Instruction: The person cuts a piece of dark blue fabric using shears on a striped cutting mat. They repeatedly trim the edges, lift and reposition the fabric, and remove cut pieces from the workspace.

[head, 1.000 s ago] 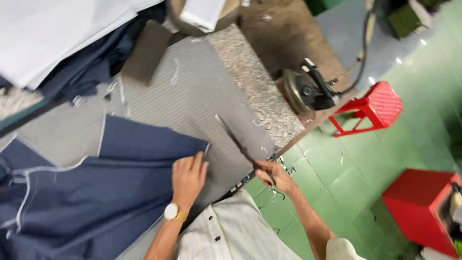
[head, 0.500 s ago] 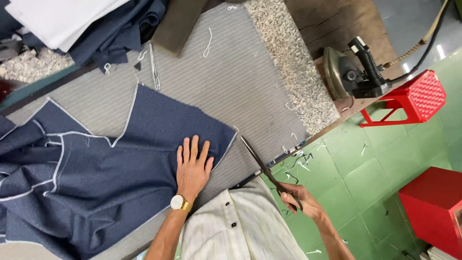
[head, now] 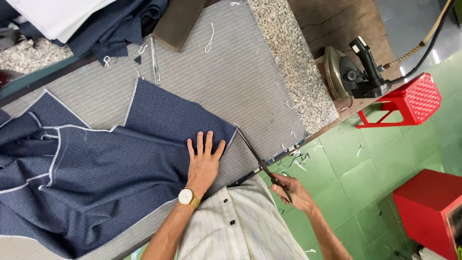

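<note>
- Across the striped grey worktable point(head: 202, 82), the navy fabric point(head: 96, 168) now fills the nine o'clock half of view; half a second back it sat smaller and further toward twelve, so the camera has dropped closer.
- Navy fabric: dark blue weave, pale stitched edging along its borders, rumpled folds at nine o'clock, one flat corner reaching toward three o'clock.
- Left hand point(head: 203, 163), six o'clock of centre, fingers spread and palm pressed flat on that flat corner, gold wristwatch point(head: 186, 197) just below it; it lay flat there half a second ago too, fingers now a touch wider.
- Right hand point(head: 294, 190), five o'clock, closed around the handles of the scissors point(head: 260, 161), off the table edge above the green floor.
- Scissors: long dark blades, slanting up toward eleven o'clock; tip right at the fabric's corner, just three o'clock of the left hand's fingers. Earlier the tip sat a little short of that edge.
- Whether the blades are parted, cannot tell.
- Iron point(head: 349, 72) at two o'clock, red stool point(head: 409, 101) beside it.
</note>
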